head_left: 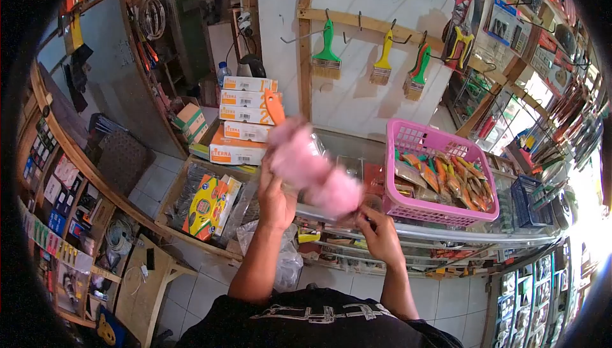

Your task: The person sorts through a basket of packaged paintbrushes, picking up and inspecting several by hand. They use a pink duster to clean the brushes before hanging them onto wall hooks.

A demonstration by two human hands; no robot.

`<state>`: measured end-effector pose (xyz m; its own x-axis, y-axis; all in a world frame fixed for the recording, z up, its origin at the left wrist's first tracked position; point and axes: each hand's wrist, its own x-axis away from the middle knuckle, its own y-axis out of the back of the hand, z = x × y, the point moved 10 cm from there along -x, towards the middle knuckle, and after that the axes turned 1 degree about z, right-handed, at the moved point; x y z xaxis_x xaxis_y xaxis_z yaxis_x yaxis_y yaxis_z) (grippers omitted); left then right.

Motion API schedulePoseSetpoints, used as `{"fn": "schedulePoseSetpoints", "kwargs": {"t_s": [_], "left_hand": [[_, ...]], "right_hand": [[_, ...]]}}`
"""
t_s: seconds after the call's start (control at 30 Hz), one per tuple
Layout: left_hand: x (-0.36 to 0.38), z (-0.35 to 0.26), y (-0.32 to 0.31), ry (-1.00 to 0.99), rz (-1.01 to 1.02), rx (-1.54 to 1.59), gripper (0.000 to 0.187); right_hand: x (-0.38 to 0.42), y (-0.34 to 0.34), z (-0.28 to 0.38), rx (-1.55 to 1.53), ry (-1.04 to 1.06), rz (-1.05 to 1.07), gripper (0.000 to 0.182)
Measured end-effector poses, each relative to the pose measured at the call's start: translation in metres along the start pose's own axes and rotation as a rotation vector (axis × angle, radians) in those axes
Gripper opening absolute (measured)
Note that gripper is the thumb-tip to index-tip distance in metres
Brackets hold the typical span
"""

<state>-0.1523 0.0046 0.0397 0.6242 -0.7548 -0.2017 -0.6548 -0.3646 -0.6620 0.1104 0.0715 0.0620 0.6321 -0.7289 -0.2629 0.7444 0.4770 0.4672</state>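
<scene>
A blurred pink fluffy duster (pixel 309 163) runs slantwise across the middle, in front of the counter. My right hand (pixel 380 233) is closed around its lower right end, where a thin dark handle partly shows. My left hand (pixel 277 203) is raised at the duster's left side, its fingers partly covered by the pink fluff. Above it sticks up the orange handle (pixel 274 107) of what looks like a paintbrush, which the left hand seems to grip from below; its bristles are hidden. To the right stands a pink plastic basket (pixel 440 211) holding many packed orange-handled paintbrushes.
Stacked white-and-orange boxes (pixel 239 155) stand behind my left hand. A yellow-green carton (pixel 207 204) lies below them. Paintbrushes, one with a green handle (pixel 327 45), hang on wall hooks. A glass counter (pixel 408 228) runs across; a dark blue basket (pixel 530 201) sits right.
</scene>
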Motion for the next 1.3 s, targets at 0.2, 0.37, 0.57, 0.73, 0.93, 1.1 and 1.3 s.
{"fn": "schedulePoseSetpoints", "kwargs": {"t_s": [0.2,0.37,0.57,0.73,0.93,1.1,1.3], "left_hand": [[-0.012,0.028,-0.001,0.146,0.075,0.160,0.051],[-0.003,-0.007,0.029,-0.423,-0.055,-0.562,0.059],[0.030,-0.058,-0.042,-0.620,0.126,-1.118,0.060],[0.034,-0.053,-0.044,-0.565,0.176,-1.173,0.072],[0.038,-0.049,-0.045,-0.378,0.189,-1.270,0.073],[0.035,-0.056,-0.024,-0.390,0.139,-0.904,0.072],[0.037,-0.030,0.005,-0.019,0.184,0.142,0.052]], "right_hand": [[0.001,-0.022,-0.003,-0.122,0.073,0.070,0.021],[0.003,-0.023,0.020,-0.083,0.264,0.133,0.019],[0.007,-0.007,0.014,0.006,0.005,0.169,0.023],[-0.005,0.020,0.031,0.120,-0.016,-0.078,0.027],[-0.026,0.028,0.053,0.186,0.075,-0.084,0.028],[-0.031,0.014,0.084,0.167,0.299,0.077,0.024],[-0.044,-0.016,0.048,-0.027,0.320,0.068,0.036]]}}
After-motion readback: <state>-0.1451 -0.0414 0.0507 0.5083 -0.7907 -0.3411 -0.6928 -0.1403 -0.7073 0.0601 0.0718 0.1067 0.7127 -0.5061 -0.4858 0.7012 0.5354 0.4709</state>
